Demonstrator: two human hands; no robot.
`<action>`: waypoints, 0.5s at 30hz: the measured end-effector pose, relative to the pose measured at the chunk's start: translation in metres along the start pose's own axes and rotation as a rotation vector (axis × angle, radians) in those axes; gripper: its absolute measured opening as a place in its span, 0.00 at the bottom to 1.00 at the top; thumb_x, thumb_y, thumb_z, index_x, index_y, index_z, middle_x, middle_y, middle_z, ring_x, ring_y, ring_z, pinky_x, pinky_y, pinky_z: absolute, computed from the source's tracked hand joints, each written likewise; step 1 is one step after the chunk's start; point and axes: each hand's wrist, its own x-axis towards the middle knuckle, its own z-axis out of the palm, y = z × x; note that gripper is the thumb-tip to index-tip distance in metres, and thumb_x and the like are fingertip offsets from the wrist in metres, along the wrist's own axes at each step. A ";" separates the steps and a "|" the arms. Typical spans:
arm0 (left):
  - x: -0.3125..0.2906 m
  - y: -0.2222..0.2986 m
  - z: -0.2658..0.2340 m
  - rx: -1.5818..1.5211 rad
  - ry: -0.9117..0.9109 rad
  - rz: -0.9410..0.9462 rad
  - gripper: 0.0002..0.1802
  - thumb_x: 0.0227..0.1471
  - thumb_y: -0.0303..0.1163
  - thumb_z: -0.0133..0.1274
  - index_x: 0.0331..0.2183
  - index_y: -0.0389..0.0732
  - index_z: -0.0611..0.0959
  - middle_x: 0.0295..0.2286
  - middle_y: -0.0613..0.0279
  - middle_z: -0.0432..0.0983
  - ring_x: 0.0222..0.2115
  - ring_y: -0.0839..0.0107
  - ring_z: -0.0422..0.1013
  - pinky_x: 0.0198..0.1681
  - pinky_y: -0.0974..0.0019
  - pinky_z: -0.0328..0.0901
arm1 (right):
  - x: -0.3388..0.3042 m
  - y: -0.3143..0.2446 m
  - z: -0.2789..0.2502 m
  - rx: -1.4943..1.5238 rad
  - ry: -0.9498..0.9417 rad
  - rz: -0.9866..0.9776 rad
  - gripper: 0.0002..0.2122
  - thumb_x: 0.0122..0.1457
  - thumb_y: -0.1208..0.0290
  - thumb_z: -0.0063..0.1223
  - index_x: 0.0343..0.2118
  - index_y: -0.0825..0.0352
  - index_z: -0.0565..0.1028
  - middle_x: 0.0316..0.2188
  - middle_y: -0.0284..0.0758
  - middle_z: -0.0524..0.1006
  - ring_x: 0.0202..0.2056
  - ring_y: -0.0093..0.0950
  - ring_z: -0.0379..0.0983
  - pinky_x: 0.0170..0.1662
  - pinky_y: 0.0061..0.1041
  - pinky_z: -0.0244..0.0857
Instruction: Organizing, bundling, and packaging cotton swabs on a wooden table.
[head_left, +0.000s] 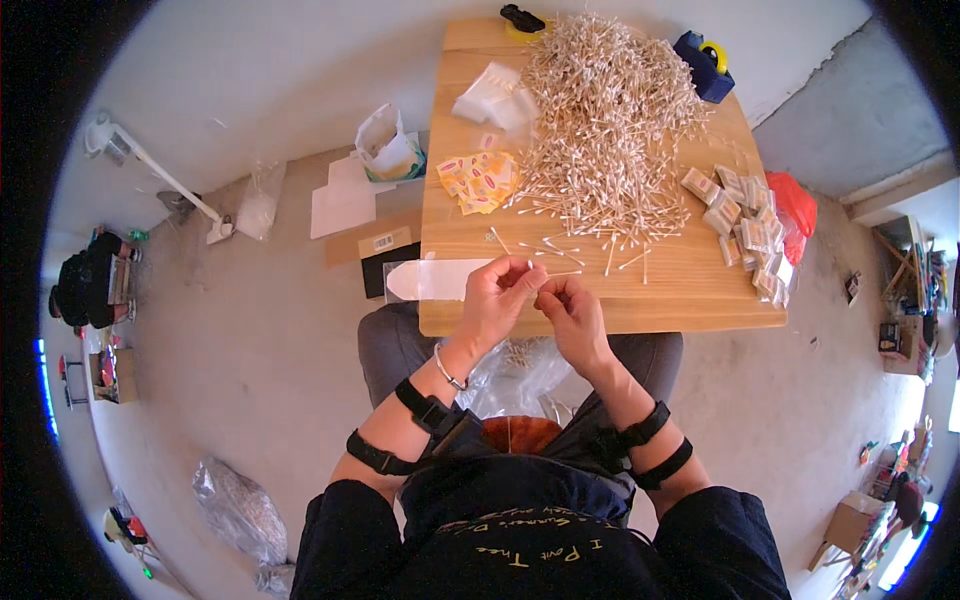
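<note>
Wooden table (pixel 680 312) carries a cotton swab heap (pixel 600 130), loose swabs (pixel 645 265) in front. I'd handle by the stick, light pressure, cotton untouched. Left hand (pixel 497 300): thumb and forefinger pinched, apparently on one swab (pixel 530 265), white tip showing. Right hand (pixel 577 318): curled, fingertips together just beside; contents hidden.

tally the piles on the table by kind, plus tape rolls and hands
Swab pile: 1
Card pile: 1
Pack pile: 1
Clear plastic pile: 1
Tape rolls: 2
Hands: 2
Total: 8
</note>
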 end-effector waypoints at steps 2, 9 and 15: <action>-0.009 0.006 0.000 -0.059 -0.022 -0.084 0.09 0.53 0.31 0.60 0.33 0.36 0.82 0.26 0.72 0.75 0.28 0.84 0.69 0.33 0.78 0.65 | -0.011 -0.012 0.004 0.032 0.029 0.013 0.05 0.59 0.75 0.54 0.33 0.72 0.74 0.24 0.30 0.75 0.29 0.17 0.69 0.33 0.20 0.65; -0.047 -0.022 -0.019 0.001 -0.133 -0.160 0.09 0.51 0.30 0.63 0.26 0.38 0.79 0.23 0.72 0.74 0.25 0.85 0.67 0.30 0.77 0.64 | -0.047 0.007 -0.007 -0.063 -0.111 -0.009 0.06 0.58 0.73 0.56 0.28 0.71 0.76 0.23 0.34 0.77 0.24 0.24 0.72 0.31 0.23 0.67; -0.081 -0.061 -0.037 0.528 -0.090 -0.063 0.15 0.44 0.35 0.67 0.29 0.37 0.78 0.23 0.63 0.76 0.26 0.70 0.72 0.31 0.68 0.66 | -0.064 0.061 -0.008 -0.680 -0.210 -0.101 0.10 0.56 0.65 0.54 0.29 0.67 0.78 0.29 0.45 0.77 0.38 0.47 0.72 0.43 0.45 0.65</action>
